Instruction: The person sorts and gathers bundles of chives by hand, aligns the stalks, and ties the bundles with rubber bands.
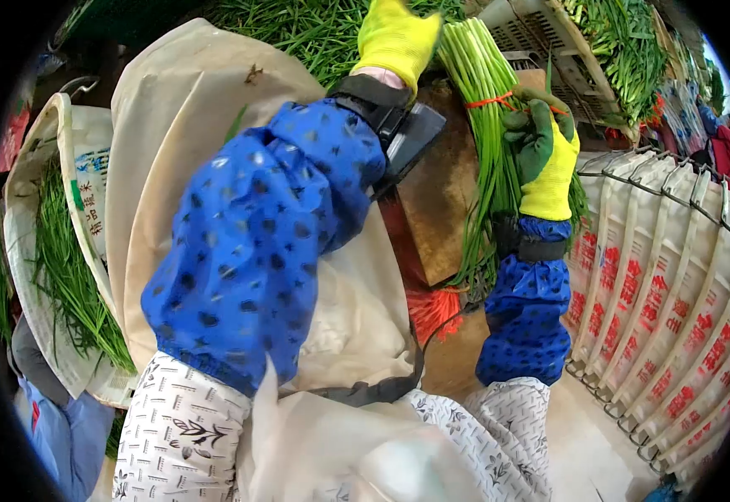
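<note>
A bunch of long green stalks (495,134), like garlic chives with pale cut ends, lies over a wooden block (440,192). A red tie (490,101) circles it near the pale end. My right hand (546,155), in a yellow and green glove, is closed on the tie's loose end at the bunch's right side. My left hand (394,40), also gloved in yellow, is up by the pale ends, left of the bunch. Its fingers are mostly hidden and blurred. A dark flat object (415,142) sits beside the left wrist strap.
Loose greens (281,38) pile up behind the beige sheet (189,100). A plastic crate (557,54) stands back right, with more stalks beside it. Printed white bags (658,293) stand in a row at right. Red strands (434,311) hang below the block. A sack of greens (72,259) is left.
</note>
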